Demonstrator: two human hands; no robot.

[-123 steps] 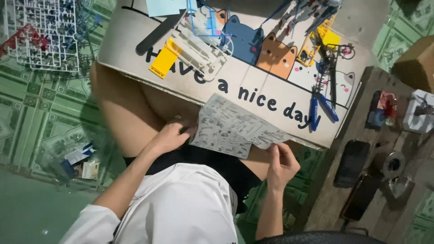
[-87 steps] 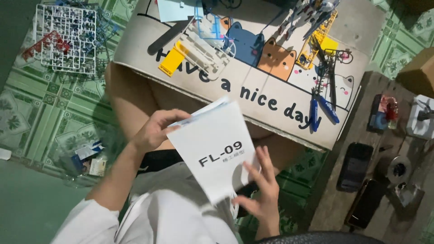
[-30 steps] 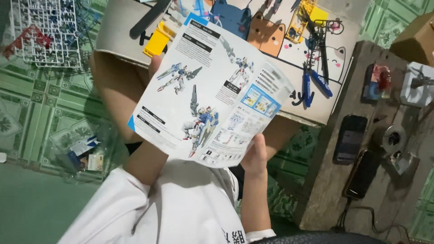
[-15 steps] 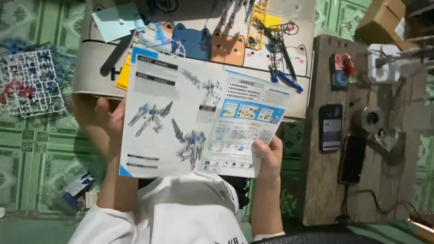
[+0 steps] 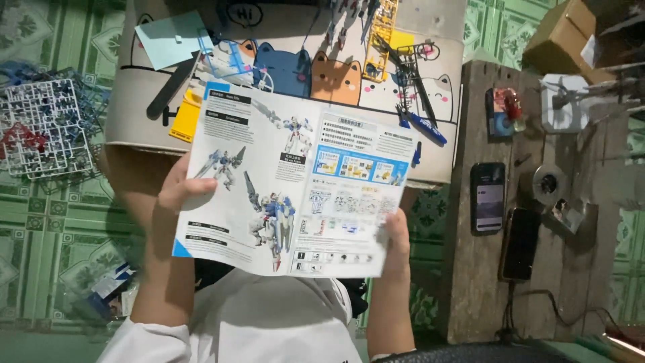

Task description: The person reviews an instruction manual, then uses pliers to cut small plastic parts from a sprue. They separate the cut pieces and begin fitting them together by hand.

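Fingers [image 5: 396, 232] — mostly behind booklet [image 5: 295, 181]

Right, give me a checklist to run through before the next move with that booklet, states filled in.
1. Instruction booklet open flat and readable: ok.
2. Left hand grips the booklet's left edge: ok.
3. Right hand grips its lower right corner: ok.
4. Lap table free for work: not ok, cluttered with tools and parts.
5. White parts frame within reach on the floor: cannot tell.
6. Blue-handled tool in sight on the table: ok.
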